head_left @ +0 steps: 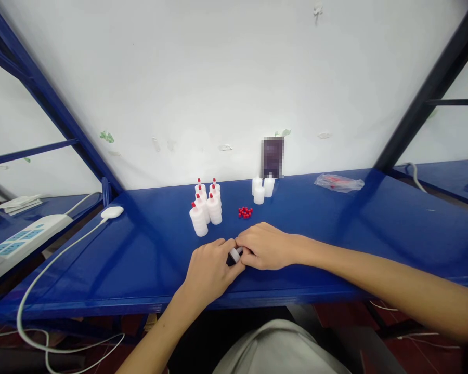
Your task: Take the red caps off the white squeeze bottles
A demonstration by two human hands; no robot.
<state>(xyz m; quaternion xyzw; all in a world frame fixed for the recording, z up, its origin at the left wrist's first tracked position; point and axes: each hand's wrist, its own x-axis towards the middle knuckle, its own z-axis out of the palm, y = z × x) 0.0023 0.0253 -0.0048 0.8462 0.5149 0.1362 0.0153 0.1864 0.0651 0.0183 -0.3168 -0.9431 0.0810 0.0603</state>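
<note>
Close to the front of the blue table, my left hand (212, 265) is closed around a small black object with a pale grey band (236, 255). What kind of thing it is cannot be made out. My right hand (267, 246) meets the left from the right side, fingers pinched at the object's other end, so most of it is hidden. Beyond the hands lies a small cluster of red caps (245, 212). To their left stand two rows of white squeeze bottles (212, 210) with red-tipped nozzles. Behind the caps on the right are three white bottles (259, 195) without red tips.
A clear plastic bag (339, 182) with red pieces lies at the table's (374, 234) back right. On the left are a white puck-shaped device (112, 212) with a cable and a power strip (25, 244). Blue frame posts rise at both sides before a white wall.
</note>
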